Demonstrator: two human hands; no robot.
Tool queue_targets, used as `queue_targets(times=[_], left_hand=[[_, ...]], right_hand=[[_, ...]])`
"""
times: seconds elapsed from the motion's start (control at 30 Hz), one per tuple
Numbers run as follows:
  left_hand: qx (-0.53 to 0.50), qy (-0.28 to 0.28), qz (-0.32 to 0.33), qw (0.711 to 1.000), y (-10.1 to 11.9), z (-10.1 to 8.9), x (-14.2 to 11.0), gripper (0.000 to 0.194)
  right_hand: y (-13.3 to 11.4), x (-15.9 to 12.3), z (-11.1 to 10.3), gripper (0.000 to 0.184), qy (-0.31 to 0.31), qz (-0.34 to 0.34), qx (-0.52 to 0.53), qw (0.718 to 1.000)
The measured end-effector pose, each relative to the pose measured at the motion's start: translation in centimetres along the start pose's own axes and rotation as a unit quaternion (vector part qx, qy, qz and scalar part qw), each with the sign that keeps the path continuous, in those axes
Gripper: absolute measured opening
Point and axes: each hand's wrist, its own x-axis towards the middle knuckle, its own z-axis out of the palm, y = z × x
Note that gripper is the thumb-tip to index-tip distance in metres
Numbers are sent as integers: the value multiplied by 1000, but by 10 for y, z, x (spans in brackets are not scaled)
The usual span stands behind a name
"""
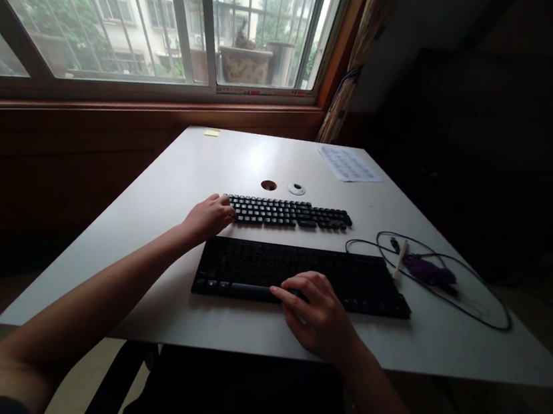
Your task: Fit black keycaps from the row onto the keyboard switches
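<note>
A black keyboard base (299, 270) lies across the near half of the table, its upper area dark and apparently without keycaps. Along its front row a few small keys and a long space bar (251, 288) are in place. Behind it, loose black keycaps (270, 212) are laid out in keyboard order. My left hand (209, 215) is at the left end of these rows, fingers curled together on a keycap that they mostly hide. Over the front edge of the base is my right hand (316, 313), index finger stretched onto the space bar's right end, the other fingers loosely bent and apart.
At the right lie a coiled black cable (488, 324), a purple cloth-like bundle (430, 269) and a pale upright stick-like tool (400, 259). Farther back are a cable hole (268, 185), its white ring cover (297, 189), printed paper (349, 164) and a yellow note (212, 132).
</note>
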Motion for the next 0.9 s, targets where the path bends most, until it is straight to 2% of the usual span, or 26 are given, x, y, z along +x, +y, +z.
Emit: queue_targets(times=[0.3,0.63,0.8,0.9], left_hand=[[-14,-26,25,999,0,-10,-7,14],[-141,-117,17,983,-14,-15,-4,17],[-165,-110,11,980,-14,-15,-8,16],[-204,-96,6,974,-10,-26,-17,16]], right_hand=[[1,0,-2,50,3,3,8,1000],[1,0,-2,48,8,14,16,1000],[3,-1,-2,46,10,14,20,1000],[3,-1,-2,45,10,18,23,1000]])
